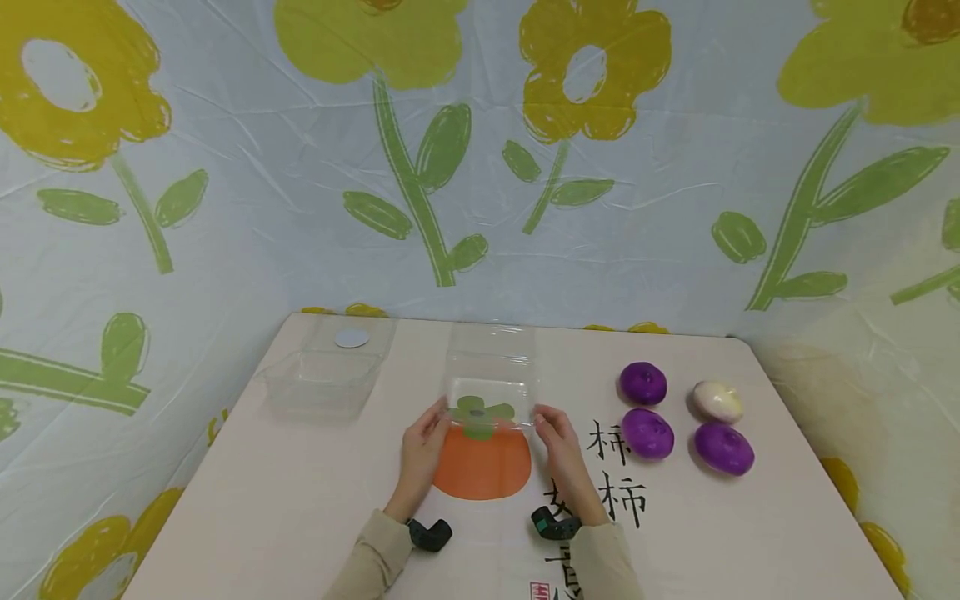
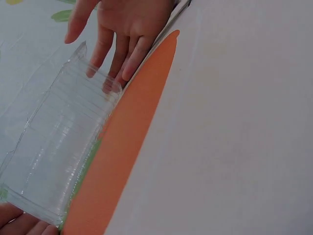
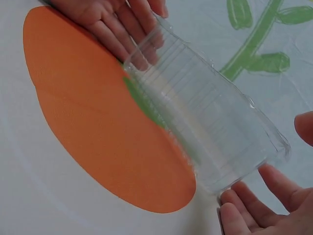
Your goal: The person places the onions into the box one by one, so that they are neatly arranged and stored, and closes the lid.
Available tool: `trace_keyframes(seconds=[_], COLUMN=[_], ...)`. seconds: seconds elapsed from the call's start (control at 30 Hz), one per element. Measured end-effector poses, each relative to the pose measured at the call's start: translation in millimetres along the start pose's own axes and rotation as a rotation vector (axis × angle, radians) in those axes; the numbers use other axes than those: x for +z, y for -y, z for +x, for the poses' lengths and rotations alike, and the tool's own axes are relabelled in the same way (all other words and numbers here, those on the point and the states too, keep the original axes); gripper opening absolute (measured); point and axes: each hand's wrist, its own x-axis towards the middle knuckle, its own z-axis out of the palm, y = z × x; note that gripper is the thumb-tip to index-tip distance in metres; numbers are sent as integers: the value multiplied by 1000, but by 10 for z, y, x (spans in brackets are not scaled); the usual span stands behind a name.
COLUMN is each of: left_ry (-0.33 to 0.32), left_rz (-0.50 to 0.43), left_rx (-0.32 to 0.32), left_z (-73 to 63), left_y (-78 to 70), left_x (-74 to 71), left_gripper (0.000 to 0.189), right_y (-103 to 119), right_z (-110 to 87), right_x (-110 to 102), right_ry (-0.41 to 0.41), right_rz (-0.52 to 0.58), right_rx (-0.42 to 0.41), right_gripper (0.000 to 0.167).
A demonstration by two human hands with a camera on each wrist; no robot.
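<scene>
Behind you a pale cloth backdrop, printed with big yellow flowers and green stems, wraps round a white-covered tabletop. In front of you, at the top of a flat orange persimmon print with green leaves, is the clear, thin-walled plastic clamshell box; its clear lid is tipped back on the far side. Whether its base sits fully on the tabletop is hard to tell.

Your left grip and right grip touch opposite ends of the box. Both look spread rather than clenched: in the wrist views the fingers lie fairly straight against the plastic, and your right thumb stands away from it.

Well off to your left is a second clear plastic box with a white round sticker on its raised lid. To your right sit three glossy purple rounded pieces and one cream-white rounded piece.

What could go wrong: press the ends too hard and those flimsy walls may buckle; push unevenly and the box could skew or slip from such a light touch. The tipped-back lid may also swing or drag the box backward if jolted.
</scene>
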Motion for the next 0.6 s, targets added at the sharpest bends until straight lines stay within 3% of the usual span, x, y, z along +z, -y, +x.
trace_keyframes(seconds=[0.17, 0.33, 0.47, 0.6], left_ry=[56, 138, 171, 176], left_rz=[-44, -55, -39, -16], left_rx=[24, 114, 180, 201], left_z=[35, 114, 152, 148], left_y=[39, 112, 131, 132], left_x=[-14, -55, -66, -68], left_gripper=[43, 45, 45, 45], right_y=[1, -22, -41, -47], right_z=[4, 5, 11, 11], right_x=[-8, -23, -34, -47], right_ry=[-88, -159, -178, -172], right_rz=[-66, -51, -11, -17], right_rx=[-16, -30, -49, -38], right_gripper=[48, 39, 36, 40])
